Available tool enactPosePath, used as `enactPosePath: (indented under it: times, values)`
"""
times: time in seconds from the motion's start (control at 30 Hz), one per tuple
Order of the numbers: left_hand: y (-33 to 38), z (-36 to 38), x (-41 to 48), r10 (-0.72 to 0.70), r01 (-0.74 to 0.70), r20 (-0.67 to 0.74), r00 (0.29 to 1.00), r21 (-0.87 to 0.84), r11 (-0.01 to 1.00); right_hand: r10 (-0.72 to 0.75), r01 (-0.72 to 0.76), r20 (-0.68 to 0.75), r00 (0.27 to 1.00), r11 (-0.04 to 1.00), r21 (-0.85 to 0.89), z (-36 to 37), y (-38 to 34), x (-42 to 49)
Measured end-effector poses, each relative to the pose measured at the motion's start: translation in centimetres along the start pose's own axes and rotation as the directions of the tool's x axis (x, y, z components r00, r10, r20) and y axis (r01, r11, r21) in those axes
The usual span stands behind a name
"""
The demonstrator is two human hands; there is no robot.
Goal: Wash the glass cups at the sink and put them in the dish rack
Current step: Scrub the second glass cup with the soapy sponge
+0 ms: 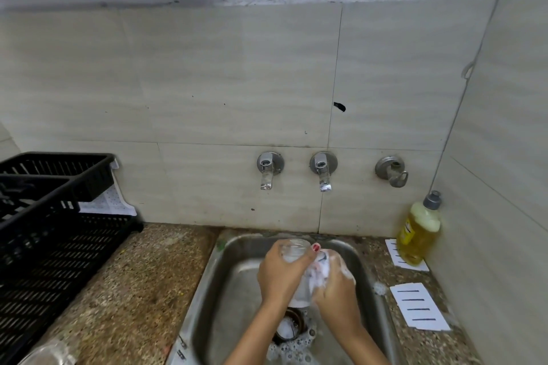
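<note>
A: You are soaping, not rinsing: your left hand (280,271) is wrapping its fingers round the glass cup (296,249), holding it over the sink (234,275) with the mouth tilting away from you
B: And your right hand (338,284) is clutching the sudsy cloth (321,271), fingers curling round it and pressing it against the cup's side. Foam is gathering at the drain (289,326) below
A: Neither tap (321,172) seems to be running, so I'm judging the rinse is what's coming next for you
B: That is asking you to free a hand, most likely by dropping the cloth, and to reach the wall while the wet glass is sitting in one slippery grip
A: The dish rack (44,246) is sitting on the counter (142,275) to your left, well apart from the sink; you're going to be carrying the cup across
B: A blurred glass-like thing (44,352) is lying near the counter's front edge too, so I'm guessing you're not finishing soon
</note>
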State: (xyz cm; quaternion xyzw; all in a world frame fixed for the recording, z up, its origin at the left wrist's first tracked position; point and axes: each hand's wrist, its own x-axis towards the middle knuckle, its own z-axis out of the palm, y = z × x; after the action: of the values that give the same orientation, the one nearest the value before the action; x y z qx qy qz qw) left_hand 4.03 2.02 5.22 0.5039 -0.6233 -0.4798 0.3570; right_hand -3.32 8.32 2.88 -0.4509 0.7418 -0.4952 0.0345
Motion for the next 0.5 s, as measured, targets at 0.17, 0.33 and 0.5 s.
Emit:
enactPosePath:
  times: [0.17, 0.33, 0.5]
  values:
    - [0.3, -1.1, 0.5, -0.082, 0.160, 0.335, 0.939, -0.210, 0.965, 0.159, -0.159, 0.013, 0.987, 0.978, 0.132, -0.5, 0.6, 1.1]
    - [1.0, -1.7, 0.1, -0.084, 0.279, 0.461, 0.883, -0.372, 0.885, 0.269, -0.285, 0.095, 0.958, 0.882, 0.376, -0.6, 0.6, 2.2]
    - [1.5, -2.3, 1.0, 0.071, 0.003, 0.498, 0.864, -0.147, 0.989, 0.078, -0.107, 0.114, 0.990, 0.955, 0.276, -0.2, 1.2, 2.2]
